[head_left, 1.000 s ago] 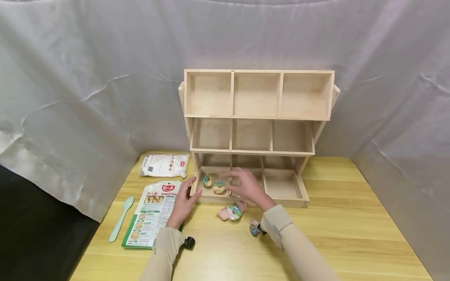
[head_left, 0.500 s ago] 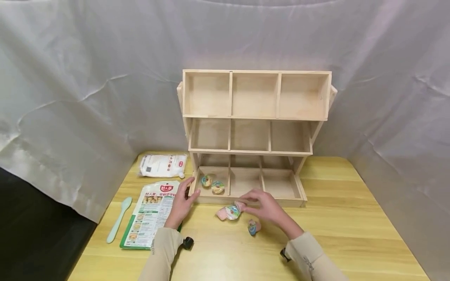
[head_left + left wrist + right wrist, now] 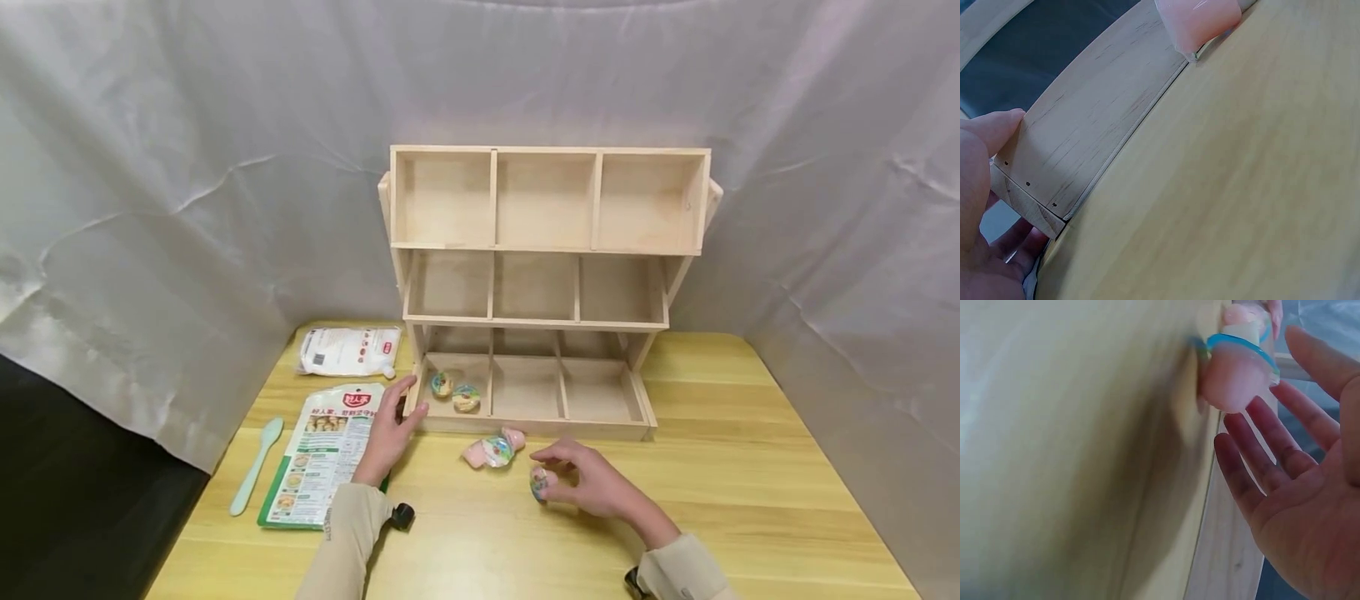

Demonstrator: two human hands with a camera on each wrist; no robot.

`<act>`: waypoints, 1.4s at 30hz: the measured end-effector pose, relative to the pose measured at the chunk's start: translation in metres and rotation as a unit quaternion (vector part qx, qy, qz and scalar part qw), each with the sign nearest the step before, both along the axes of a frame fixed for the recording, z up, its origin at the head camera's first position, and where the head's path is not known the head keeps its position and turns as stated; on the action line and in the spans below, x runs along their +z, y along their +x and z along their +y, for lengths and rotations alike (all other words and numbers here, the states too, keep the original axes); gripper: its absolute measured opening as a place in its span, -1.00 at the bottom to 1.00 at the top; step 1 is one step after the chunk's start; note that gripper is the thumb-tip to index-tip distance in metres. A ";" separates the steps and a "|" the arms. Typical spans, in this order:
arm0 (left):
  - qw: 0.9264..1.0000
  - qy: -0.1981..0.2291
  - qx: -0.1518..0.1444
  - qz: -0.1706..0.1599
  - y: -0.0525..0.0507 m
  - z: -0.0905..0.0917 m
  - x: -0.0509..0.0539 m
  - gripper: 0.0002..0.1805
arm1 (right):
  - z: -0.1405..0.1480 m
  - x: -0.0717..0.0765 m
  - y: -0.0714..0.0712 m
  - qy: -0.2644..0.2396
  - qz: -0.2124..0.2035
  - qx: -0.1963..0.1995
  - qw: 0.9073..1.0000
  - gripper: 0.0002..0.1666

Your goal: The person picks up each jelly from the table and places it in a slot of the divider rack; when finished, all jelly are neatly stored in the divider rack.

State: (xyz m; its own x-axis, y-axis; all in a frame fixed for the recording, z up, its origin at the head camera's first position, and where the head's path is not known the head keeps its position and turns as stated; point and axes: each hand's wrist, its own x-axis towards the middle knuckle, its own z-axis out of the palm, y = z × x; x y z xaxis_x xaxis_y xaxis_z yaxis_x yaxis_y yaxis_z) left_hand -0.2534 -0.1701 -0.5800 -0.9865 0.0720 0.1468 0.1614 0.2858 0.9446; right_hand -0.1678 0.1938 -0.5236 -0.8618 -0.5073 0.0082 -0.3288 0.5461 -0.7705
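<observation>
My left hand (image 3: 386, 437) holds the front left corner of the wooden rack (image 3: 525, 427), its thumb (image 3: 1007, 125) on the front board's upper edge and other fingers along the side. By a small jelly cup (image 3: 538, 483) on the table, my right hand (image 3: 592, 483) stands with fingers spread. In the right wrist view, the pink jelly cup (image 3: 1235, 378) lies between thumb and fingertips, the thumb apart from it. More pink jelly cups (image 3: 497, 451) lie together before the rack. Two jelly cups, one (image 3: 442, 384) behind the other (image 3: 466, 398), sit in the bottom left compartment.
Three tiers of compartments rise at the back of the table (image 3: 750, 483). On the left lie a green and white food packet (image 3: 318, 458), partly under my left arm, a pale green spoon (image 3: 257, 467) and a white spouted pouch (image 3: 348, 352). Grey cloth (image 3: 225, 167) hangs behind.
My right hand has drawn back from the bottom tray, past the jelly cups in front, to the single jelly cup on the right. The left hand stays at the rack's corner.
</observation>
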 end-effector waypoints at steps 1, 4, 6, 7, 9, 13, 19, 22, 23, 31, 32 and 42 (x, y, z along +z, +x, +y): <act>1.000 -0.001 0.000 0.002 0.000 0.000 0.000 -0.27 | 0.000 -0.001 0.001 0.002 0.002 0.000 1.000 -0.41; 1.000 0.006 0.001 0.001 -0.001 0.000 -0.002 -0.28 | 0.000 -0.006 0.002 0.005 0.008 -0.002 1.000 -0.45; 1.000 0.007 0.003 0.002 -0.001 0.000 -0.003 -0.29 | 0.000 -0.008 0.003 0.006 0.010 -0.004 1.000 -0.46; 1.000 0.008 0.004 0.004 -0.001 0.000 -0.003 -0.29 | 0.000 -0.008 0.002 0.007 0.010 -0.005 1.000 -0.46; 1.000 0.009 0.006 0.001 -0.002 0.001 -0.003 -0.30 | 0.000 -0.009 0.002 0.006 0.007 -0.006 1.000 -0.47; 1.000 0.012 0.006 -0.009 0.000 0.002 0.003 -0.30 | -0.001 -0.009 -0.001 0.007 -0.003 -0.006 1.000 -0.46; 1.000 0.000 -0.003 -0.020 0.013 0.006 0.030 -0.30 | -0.003 -0.010 -0.004 0.017 -0.018 -0.010 1.000 -0.44; 1.000 -0.005 -0.006 -0.018 0.017 0.006 0.040 -0.30 | -0.003 -0.010 -0.005 0.021 -0.021 -0.011 0.999 -0.42; 1.000 -0.004 -0.007 -0.017 0.018 0.006 0.041 -0.30 | -0.003 -0.010 -0.005 0.022 -0.022 -0.011 0.999 -0.42; 1.000 0.010 0.000 -0.015 0.006 0.003 0.016 -0.30 | -0.002 -0.010 -0.007 0.019 -0.026 -0.009 0.999 -0.44; 1.000 0.009 0.005 -0.012 0.003 0.003 0.010 -0.30 | -0.002 -0.010 -0.007 0.017 -0.025 -0.009 1.000 -0.44; 1.000 0.015 0.009 -0.016 0.005 0.006 0.015 -0.31 | 0.000 -0.005 -0.010 -0.001 -0.025 -0.043 0.999 -0.41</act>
